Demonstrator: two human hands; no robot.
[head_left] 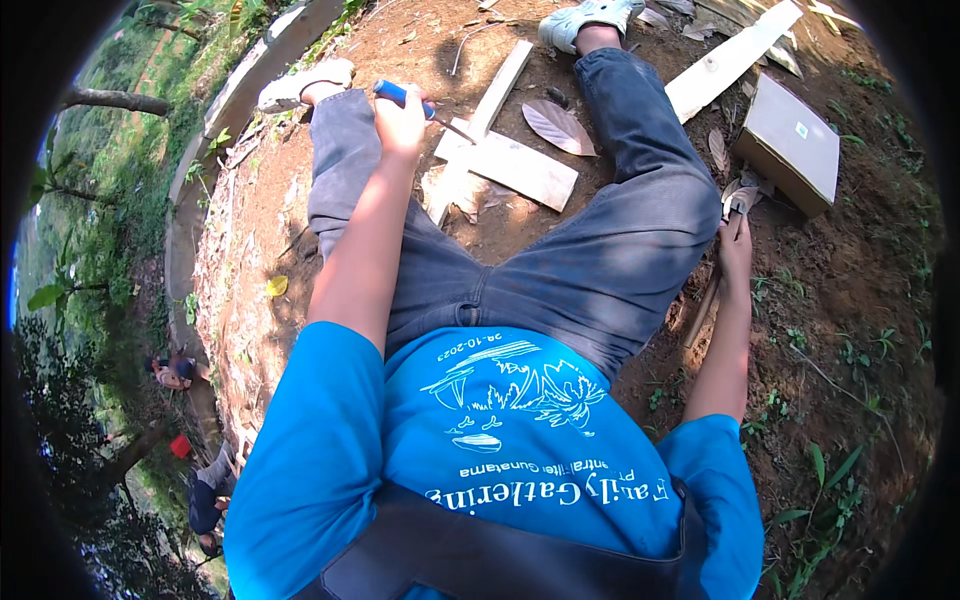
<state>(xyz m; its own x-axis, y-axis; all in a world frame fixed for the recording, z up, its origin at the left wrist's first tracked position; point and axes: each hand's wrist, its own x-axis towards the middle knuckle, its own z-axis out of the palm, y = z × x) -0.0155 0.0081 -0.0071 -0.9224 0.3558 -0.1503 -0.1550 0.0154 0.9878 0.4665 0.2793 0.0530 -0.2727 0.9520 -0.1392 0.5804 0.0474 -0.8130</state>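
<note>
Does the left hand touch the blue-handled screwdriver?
Touching. The head view shows the left hand closed around the blue-handled screwdriver, with blue visible on both sides.

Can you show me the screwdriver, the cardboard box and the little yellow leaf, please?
Screwdriver [391,92]: head view, on the back end of its blue handle.
Cardboard box [790,143]: head view, on its pale upper face.
Yellow leaf [277,286]: head view, on the leaf's middle.

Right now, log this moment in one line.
left hand: blue screwdriver, pointed at boards | right hand: hammer | boards: crossed on ground
</note>
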